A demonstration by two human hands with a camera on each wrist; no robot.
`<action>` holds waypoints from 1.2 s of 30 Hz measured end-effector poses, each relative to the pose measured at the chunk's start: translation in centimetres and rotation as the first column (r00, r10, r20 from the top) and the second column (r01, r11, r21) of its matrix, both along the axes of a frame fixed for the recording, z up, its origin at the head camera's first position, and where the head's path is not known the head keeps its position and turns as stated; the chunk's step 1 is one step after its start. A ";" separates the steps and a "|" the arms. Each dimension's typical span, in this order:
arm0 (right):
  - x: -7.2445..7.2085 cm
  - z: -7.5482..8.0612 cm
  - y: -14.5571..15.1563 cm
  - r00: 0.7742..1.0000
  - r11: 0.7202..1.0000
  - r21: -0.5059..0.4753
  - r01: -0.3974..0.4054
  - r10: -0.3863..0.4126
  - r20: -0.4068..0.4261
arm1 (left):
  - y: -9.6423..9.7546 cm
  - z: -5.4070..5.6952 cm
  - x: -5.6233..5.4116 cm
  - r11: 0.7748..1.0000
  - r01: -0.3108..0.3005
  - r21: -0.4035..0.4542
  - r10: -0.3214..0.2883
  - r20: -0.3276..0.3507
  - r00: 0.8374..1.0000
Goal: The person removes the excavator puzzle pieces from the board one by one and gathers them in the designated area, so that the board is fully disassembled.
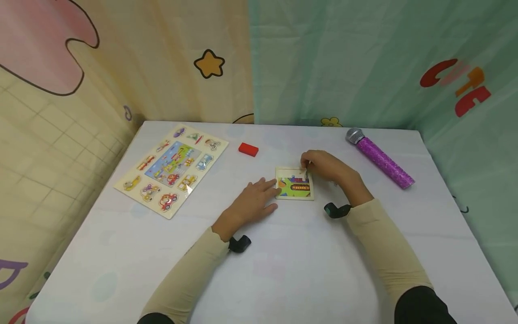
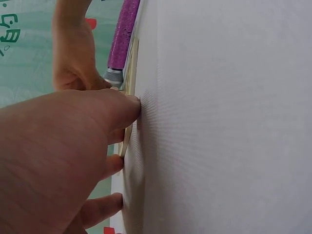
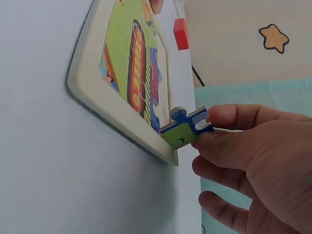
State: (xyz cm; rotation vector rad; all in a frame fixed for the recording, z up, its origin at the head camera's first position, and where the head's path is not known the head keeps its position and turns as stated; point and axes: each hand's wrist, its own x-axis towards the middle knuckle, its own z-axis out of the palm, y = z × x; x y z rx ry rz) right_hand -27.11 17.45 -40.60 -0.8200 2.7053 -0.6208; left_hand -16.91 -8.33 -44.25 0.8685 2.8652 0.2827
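Observation:
A small jigsaw puzzle in a pale wooden frame (image 1: 295,197) lies on the table, its picture partly filled with green, red and blue pieces. My right hand (image 1: 323,165) pinches a puzzle piece (image 3: 181,134) between thumb and forefinger. That piece, green and blue with a rounded knob, stands tilted at the frame's corner in the right wrist view. My left hand (image 1: 252,200) is spread palm down, its fingertips touching the frame's left edge. In the left wrist view, the left thumb (image 2: 127,111) lies beside the frame's edge, and the picture is hidden.
A larger wooden puzzle board (image 1: 206,180) with vehicle pieces lies to the left. Behind the small puzzle is a red block (image 1: 248,149). A purple glittery microphone (image 1: 382,159) lies at the right on the white table (image 1: 299,265). Printed curtains (image 1: 323,63) stand behind.

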 end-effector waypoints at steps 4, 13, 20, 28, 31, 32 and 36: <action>0.3 0.0 0.5 1.000 0.998 -0.059 -0.010 0.009 -0.025 | 0.0 -0.1 0.0 1.000 0.002 -0.007 -0.002 -0.002 1.000; 1.1 1.3 2.3 0.999 0.980 -0.198 -0.017 0.009 -0.043 | 0.0 0.0 0.1 1.000 -0.006 -0.024 0.006 -0.014 1.000; 2.5 3.3 8.0 0.993 0.960 -0.260 0.103 -0.112 -0.024 | 0.1 -0.1 0.1 1.000 -0.002 -0.023 0.001 -0.010 1.000; 4.0 3.9 14.6 0.959 0.958 0.031 0.283 -0.284 0.007 | -0.1 0.0 0.1 1.000 0.009 -0.009 -0.009 -0.019 1.000; 4.2 2.8 15.5 0.963 0.961 0.065 0.268 -0.269 0.011 | -0.2 0.0 0.2 1.000 0.010 -0.004 -0.010 -0.024 1.000; 4.2 2.4 15.6 0.964 0.962 0.069 0.264 -0.266 0.012 | -0.2 0.0 0.2 1.000 0.011 -0.001 -0.011 -0.025 1.000; 4.0 1.2 15.2 0.964 0.961 0.091 0.263 -0.264 0.004 | -0.1 0.0 0.2 1.000 0.013 0.010 -0.013 -0.024 1.000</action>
